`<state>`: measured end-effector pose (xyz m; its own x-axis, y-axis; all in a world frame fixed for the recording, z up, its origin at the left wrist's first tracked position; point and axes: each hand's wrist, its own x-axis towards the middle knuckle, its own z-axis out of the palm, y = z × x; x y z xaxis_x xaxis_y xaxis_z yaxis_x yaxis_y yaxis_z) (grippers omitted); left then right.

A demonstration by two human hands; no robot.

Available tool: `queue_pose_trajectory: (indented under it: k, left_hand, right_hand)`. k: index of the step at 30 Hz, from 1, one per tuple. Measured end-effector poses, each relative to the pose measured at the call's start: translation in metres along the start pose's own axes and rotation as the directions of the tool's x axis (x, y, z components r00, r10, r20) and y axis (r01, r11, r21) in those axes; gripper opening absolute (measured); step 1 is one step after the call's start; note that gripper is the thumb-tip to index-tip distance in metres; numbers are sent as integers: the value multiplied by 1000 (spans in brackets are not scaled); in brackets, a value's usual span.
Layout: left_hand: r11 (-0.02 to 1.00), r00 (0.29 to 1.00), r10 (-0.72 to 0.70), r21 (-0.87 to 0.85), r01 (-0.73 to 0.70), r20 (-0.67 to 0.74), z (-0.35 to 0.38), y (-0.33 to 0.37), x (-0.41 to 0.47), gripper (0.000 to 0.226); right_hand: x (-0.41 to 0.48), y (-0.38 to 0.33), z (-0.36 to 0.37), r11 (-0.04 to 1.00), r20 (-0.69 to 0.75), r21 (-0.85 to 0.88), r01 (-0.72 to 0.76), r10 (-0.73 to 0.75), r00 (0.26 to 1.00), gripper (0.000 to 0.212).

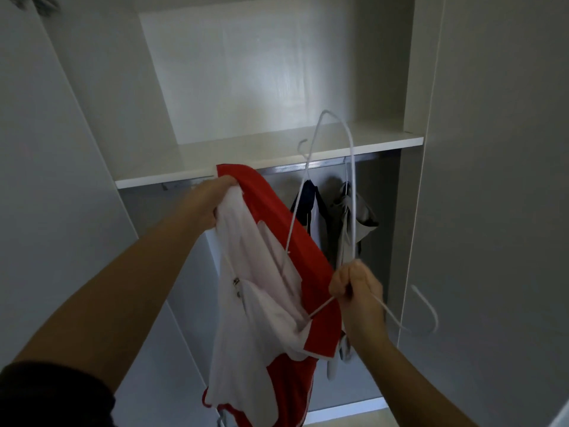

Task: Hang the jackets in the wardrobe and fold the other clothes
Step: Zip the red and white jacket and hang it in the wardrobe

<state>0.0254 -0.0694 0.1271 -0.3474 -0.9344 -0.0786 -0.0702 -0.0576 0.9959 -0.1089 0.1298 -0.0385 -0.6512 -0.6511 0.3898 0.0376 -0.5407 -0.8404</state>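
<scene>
A red jacket with white lining (pixel 271 303) hangs in front of the open wardrobe. My left hand (pixel 215 200) grips it at the collar, up by the shelf edge. My right hand (pixel 357 288) grips a white wire hanger (pixel 351 186), whose one end is pushed inside the jacket and whose hook (pixel 428 309) points right. The metal rail (pixel 308 166) runs just under the shelf. On it hang a dark blue and white jacket (pixel 309 208) and a grey jacket (pixel 354 217).
A white shelf (pixel 246 155) crosses the wardrobe above the rail. The grey wardrobe door (pixel 492 180) stands open at the right and another panel (pixel 46 149) at the left. The wardrobe floor board (pixel 348 409) shows below.
</scene>
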Motion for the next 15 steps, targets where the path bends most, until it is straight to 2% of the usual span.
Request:
queue_pose_trajectory:
  k: [2, 5, 15]
  left_hand:
    - [999, 1000, -31, 15, 31, 7, -1, -12, 4, 13]
    - [998, 999, -39, 50, 38, 13, 1, -19, 9, 15]
    - [995, 995, -78, 59, 82, -64, -3, -9, 15, 17]
  right_hand:
    - [6, -22, 9, 983, -37, 185, 15, -9, 999, 45]
    - [6, -55, 21, 890, -32, 451, 60, -51, 998, 35]
    - [-1, -75, 20, 809, -19, 558, 185, -210, 977, 40]
